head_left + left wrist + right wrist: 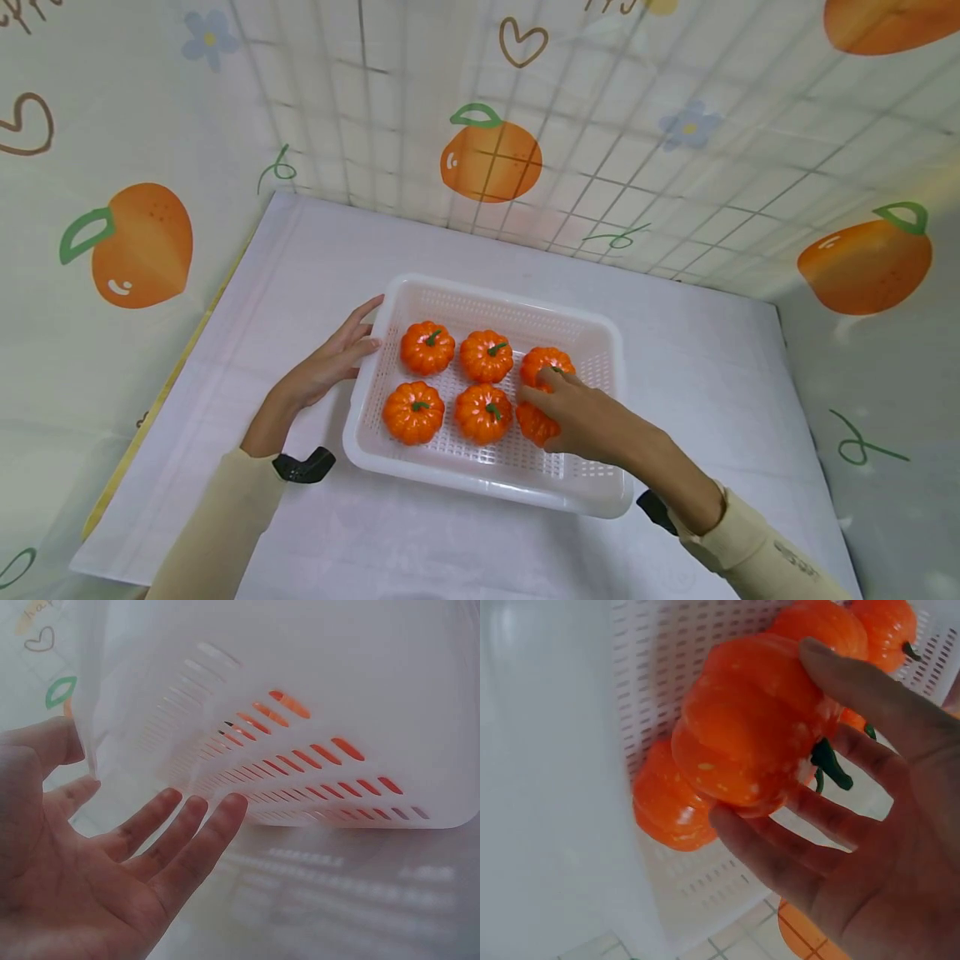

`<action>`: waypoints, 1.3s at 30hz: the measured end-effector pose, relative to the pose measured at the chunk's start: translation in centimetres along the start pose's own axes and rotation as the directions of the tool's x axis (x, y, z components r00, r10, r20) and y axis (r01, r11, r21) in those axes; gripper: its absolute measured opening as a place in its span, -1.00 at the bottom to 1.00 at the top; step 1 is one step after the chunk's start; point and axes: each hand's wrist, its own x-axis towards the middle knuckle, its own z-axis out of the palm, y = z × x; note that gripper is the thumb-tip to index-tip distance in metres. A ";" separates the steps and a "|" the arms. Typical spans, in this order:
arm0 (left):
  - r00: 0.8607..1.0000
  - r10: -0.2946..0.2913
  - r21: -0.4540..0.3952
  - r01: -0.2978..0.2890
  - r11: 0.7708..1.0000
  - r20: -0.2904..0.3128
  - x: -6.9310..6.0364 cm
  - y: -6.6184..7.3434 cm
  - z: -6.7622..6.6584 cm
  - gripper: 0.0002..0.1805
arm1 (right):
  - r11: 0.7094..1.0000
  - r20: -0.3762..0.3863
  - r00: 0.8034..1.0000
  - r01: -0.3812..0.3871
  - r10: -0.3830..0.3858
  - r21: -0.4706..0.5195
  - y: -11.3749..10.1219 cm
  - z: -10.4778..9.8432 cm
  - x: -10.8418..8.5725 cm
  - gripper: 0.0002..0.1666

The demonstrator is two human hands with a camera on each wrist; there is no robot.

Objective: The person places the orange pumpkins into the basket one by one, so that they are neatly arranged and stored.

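Note:
A white plastic basket (487,492) holds several glossy orange toy pumpkins with green stems, set in two rows. My right hand (585,417) reaches over its right end and holds the near-row end pumpkin (754,727) between thumb and fingers. The far-row end pumpkin (667,799) sits just beyond it. In the head view, my hand covers part of the held pumpkin. My left hand (326,362) is at the basket's left side, its thumb and index finger at the rim. In the left wrist view, its other fingers are spread and rather straight against or near the slotted wall (360,712).
The basket stands on a table with a white cover (315,500). White sheeting printed with oranges (491,162), hearts and flowers rises behind and at both sides, with a wire grid showing at the back. More pumpkins (427,348) fill the left and middle of the basket.

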 end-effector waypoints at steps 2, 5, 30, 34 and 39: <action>1.000 0.004 0.000 -0.004 1.000 0.003 0.0 0.0 0.0 -0.27 | 1.000 0.023 1.000 0.011 -0.011 -0.016 0.1 0.2 0.1 -0.32; 1.000 0.007 -0.004 -0.007 1.000 0.005 0.0 0.0 0.0 -0.27 | 0.999 0.062 0.998 0.028 -0.025 -0.041 0.3 0.4 0.3 -0.30; 1.000 0.006 -0.012 -0.006 1.000 0.007 -0.1 0.0 -0.1 -0.27 | 0.947 0.001 0.995 0.092 -0.097 -0.308 -0.2 2.1 1.4 -0.26; 1.000 0.011 -0.016 -0.011 1.000 0.012 -0.1 -0.1 -0.1 -0.27 | 0.938 -0.019 0.994 0.099 -0.112 -0.333 -0.1 2.5 1.5 -0.22; 1.000 0.011 -0.014 -0.011 1.000 0.010 -0.1 -0.1 -0.2 -0.27 | 0.932 -0.029 0.992 0.103 -0.121 -0.349 -0.2 2.6 1.5 -0.15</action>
